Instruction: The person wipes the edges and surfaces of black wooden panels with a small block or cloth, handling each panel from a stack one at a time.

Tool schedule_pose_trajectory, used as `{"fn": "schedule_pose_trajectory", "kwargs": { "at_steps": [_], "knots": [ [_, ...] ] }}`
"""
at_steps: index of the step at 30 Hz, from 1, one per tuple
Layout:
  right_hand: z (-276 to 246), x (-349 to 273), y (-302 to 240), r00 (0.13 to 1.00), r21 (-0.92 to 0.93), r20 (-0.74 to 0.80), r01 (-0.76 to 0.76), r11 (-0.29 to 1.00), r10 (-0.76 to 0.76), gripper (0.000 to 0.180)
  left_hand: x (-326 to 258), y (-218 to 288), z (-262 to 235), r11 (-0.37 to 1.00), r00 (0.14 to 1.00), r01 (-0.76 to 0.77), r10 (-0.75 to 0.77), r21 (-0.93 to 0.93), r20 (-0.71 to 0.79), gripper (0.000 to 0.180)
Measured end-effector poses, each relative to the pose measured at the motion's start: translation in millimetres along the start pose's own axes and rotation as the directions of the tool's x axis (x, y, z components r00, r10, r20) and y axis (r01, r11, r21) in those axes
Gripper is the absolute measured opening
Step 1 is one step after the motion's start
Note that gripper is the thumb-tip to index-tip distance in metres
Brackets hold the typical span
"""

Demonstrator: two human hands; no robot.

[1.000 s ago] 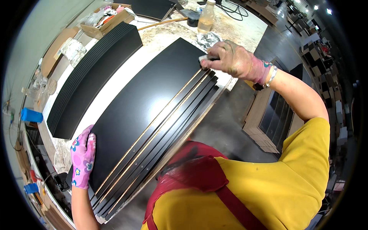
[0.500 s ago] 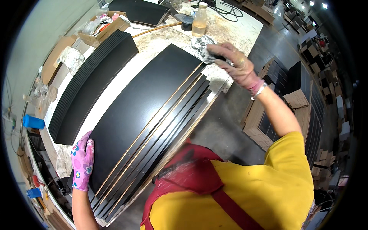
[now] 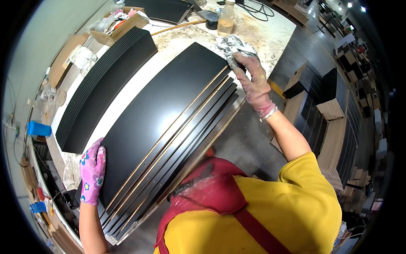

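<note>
A black, gently curved panel (image 3: 165, 97) lies on top of a stack of similar panels (image 3: 177, 146), their bare brown edges facing me. My left hand (image 3: 91, 173), in a pink flowered glove, rests against the left end of the top panel with its fingers stretched along the edge. At the far right corner, my right hand (image 3: 255, 82) wears a stained pinkish glove. Its fingers close on a small dark thing, mostly hidden, at the panel's corner. Just beyond it lies a crumpled grey-white wad (image 3: 232, 44).
Another stack of curved black panels (image 3: 110, 82) stands to the left. Behind are a bottle of yellowish liquid (image 3: 226, 21), a dark cup (image 3: 212, 22), a thin stick (image 3: 177, 27) and a carton of odds and ends (image 3: 103, 38). Stacked boards (image 3: 334, 139) stand on the floor to the right.
My right hand has come down and left from above the wad to the panel's far right corner. My left hand stays at the panel's left end. The whole view has shifted slightly.
</note>
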State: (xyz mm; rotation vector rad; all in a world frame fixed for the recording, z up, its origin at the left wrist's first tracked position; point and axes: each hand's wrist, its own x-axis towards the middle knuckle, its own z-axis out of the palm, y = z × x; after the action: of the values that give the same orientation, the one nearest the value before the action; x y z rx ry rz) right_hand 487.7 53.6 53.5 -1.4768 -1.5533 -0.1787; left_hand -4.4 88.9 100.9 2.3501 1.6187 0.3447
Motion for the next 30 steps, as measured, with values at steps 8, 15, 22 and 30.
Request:
{"fn": "schedule_pose_trajectory", "kwargs": {
  "at_steps": [8,15,22,30],
  "knots": [
    [46.3,-53.7,-139.7,0.919,0.016,0.246,0.315,0.949,-0.309,0.039,-13.1,-13.9,-2.8,0.998,0.999,0.052,-0.052,0.045,0.001,0.035],
    [29.5,-40.4,-106.2,0.973,0.114,0.183,0.12,0.986,-0.139,0.036,-62.0,-73.9,-45.2,0.993,0.993,-0.004,-0.01,0.12,0.117,0.037],
    [100.4,-102.1,-282.9,0.778,0.364,0.317,0.428,0.827,-0.542,0.043,-98.3,-109.1,-37.2,0.99,0.991,0.131,-0.132,0.057,0.014,0.037],
    [75.9,-89.1,-272.4,0.81,0.177,0.407,0.382,0.907,-0.421,0.041,-110.3,-130.7,-61.7,0.967,0.952,0.202,-0.158,-0.154,0.261,0.053]
  ]
}}
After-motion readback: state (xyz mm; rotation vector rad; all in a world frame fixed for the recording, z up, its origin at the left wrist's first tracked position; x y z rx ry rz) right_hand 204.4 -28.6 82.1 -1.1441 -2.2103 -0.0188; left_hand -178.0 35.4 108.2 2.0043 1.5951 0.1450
